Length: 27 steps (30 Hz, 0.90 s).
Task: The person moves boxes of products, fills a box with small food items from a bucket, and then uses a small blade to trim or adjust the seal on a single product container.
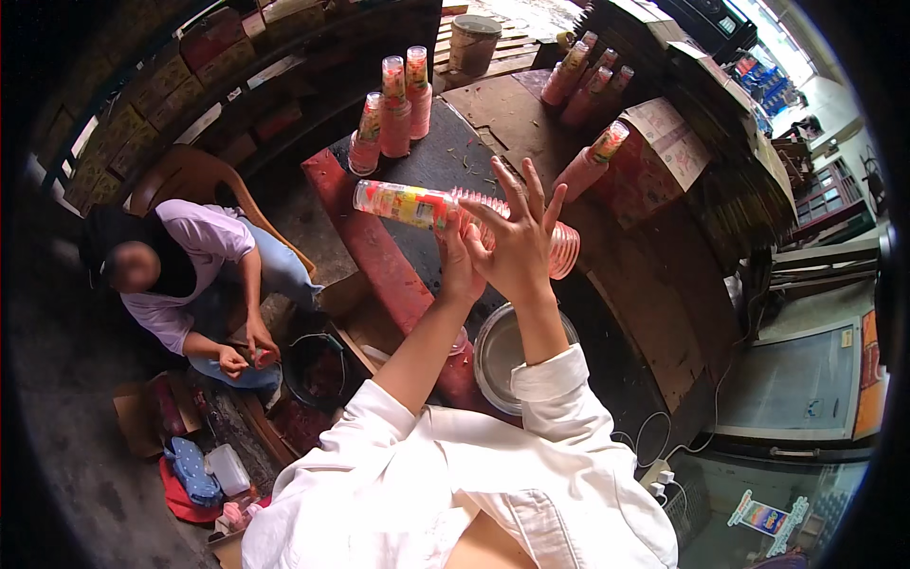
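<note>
A long stack of nested clear plastic cups [406,204] lies sideways above the dark table, its printed end toward the left and its pink-looking ribbed rims toward the right. My left hand [462,266] is closed round the middle of the stack from below. Just to its right, my right hand [523,223] reaches over the stack with its fingers spread. Its thumb and index finger are close to the stack beside my left hand; whether they touch it I cannot tell. The palm side of my left hand is partly hidden.
Cup stacks [395,123] stand upright at the far left of the table [445,152], more stacks [586,90] at the far right. A metal basin [480,372] is near my body. On the left sits a person [204,237] with hands together beside a dark bucket [318,375]. Cardboard [654,142] is at right.
</note>
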Available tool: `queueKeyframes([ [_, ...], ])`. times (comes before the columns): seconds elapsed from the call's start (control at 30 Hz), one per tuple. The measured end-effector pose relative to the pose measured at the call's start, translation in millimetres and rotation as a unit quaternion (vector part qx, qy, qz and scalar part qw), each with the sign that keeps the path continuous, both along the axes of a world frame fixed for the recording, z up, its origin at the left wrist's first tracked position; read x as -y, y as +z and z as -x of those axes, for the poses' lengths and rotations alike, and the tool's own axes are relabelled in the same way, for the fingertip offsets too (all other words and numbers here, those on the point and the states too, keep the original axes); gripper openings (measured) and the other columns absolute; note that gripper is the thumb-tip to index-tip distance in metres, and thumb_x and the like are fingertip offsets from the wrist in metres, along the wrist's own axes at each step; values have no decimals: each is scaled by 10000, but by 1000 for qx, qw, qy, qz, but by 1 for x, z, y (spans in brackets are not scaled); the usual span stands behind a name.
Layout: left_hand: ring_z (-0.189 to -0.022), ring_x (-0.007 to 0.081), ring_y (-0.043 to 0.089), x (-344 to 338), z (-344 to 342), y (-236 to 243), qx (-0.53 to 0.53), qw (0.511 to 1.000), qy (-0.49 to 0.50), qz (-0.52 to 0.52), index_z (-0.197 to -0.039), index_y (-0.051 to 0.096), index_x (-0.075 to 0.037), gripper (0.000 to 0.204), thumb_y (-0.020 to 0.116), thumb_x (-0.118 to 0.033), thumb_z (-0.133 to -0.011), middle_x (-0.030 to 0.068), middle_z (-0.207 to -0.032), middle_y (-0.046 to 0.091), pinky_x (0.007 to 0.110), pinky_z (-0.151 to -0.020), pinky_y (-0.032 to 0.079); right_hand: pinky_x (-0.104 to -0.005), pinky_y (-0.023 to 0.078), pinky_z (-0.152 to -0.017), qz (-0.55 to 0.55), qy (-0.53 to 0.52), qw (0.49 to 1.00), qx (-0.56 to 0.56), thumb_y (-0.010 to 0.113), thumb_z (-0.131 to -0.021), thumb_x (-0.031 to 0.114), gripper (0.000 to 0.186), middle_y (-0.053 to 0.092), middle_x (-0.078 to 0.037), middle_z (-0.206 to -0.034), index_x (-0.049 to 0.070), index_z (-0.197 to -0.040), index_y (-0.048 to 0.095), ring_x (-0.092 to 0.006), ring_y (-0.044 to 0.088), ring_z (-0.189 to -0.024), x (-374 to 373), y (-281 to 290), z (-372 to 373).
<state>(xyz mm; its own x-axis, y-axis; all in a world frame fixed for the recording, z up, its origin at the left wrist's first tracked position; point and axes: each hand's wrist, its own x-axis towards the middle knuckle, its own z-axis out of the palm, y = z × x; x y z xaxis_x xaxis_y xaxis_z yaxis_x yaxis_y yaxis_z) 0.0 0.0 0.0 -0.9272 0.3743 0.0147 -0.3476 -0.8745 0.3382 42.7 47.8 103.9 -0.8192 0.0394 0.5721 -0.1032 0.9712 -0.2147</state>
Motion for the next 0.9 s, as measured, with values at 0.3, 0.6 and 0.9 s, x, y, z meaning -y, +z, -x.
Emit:
queueKeyframes([
  [0.3,-992,132,462,3,2,9,-25,999,-27,-6,-1119,386,-116,437,555,-350,-792,29,-1065,465,309,-842,402,-527,101,-988,45,23,998,35,657,-585,247,616,360,-81,-1275,224,-1169,461,-278,280,-1207,-17,3,-7],
  [0.6,-1033,181,438,-49,16,-30,-347,847,96,392,-1184,260,-38,667,683,-184,-689,90,-1119,412,314,-881,365,-354,454,-754,242,-22,969,53,716,-543,189,758,514,-171,-1049,50,-1200,363,-331,534,-900,-96,-101,-2],
  [0.9,-1218,326,200,-111,72,-42,-404,621,17,672,-1271,47,38,1052,715,-413,-596,215,-1315,154,381,-1004,162,-367,441,-788,346,-38,935,-61,724,-545,233,726,520,-183,-1034,62,-1168,394,-319,529,-943,-184,-171,66],
])
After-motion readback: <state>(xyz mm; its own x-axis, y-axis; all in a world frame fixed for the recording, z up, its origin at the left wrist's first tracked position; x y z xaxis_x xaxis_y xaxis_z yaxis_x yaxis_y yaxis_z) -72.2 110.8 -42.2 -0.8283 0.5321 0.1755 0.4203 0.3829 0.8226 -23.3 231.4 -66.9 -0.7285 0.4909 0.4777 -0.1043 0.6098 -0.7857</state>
